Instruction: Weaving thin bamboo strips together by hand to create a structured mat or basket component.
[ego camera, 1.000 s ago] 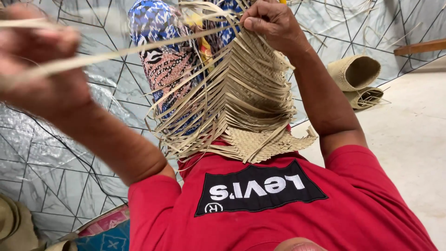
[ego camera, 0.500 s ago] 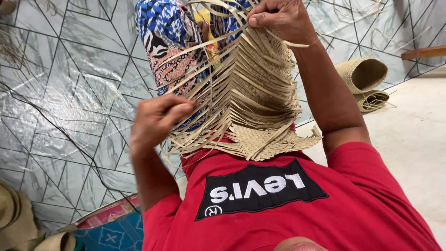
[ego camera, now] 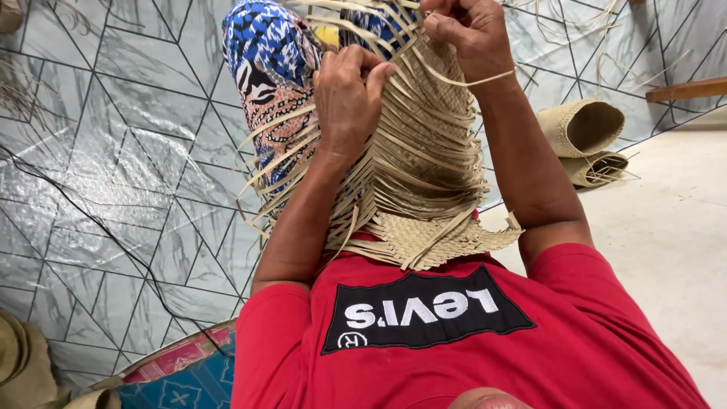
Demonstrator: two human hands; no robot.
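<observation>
Open passage lies at the left of the frame over the patterned floor covering (ego camera: pixel 113 174), and at the right edge over the bare pale floor (ego camera: pixel 674 250). The centre is blocked: loose strips (ego camera: pixel 276 163) fan outward from the woven mat (ego camera: pixel 424 182) on both sides, with the patterned trouser leg (ego camera: pixel 269 68) behind. Rolled mats (ego camera: pixel 587 136) obstruct the upper right. A blue and red cushion (ego camera: pixel 185 375) occupies the lower left corner.

The person wears a red short-sleeved T-shirt (ego camera: pixel 469 348) with a black rectangular patch (ego camera: pixel 424 309) bearing white lettering across the chest. Patterned trousers (ego camera: pixel 273 83) cover the legs, blue-and-white above, with black, white and orange print below. Both forearms are bare.
</observation>
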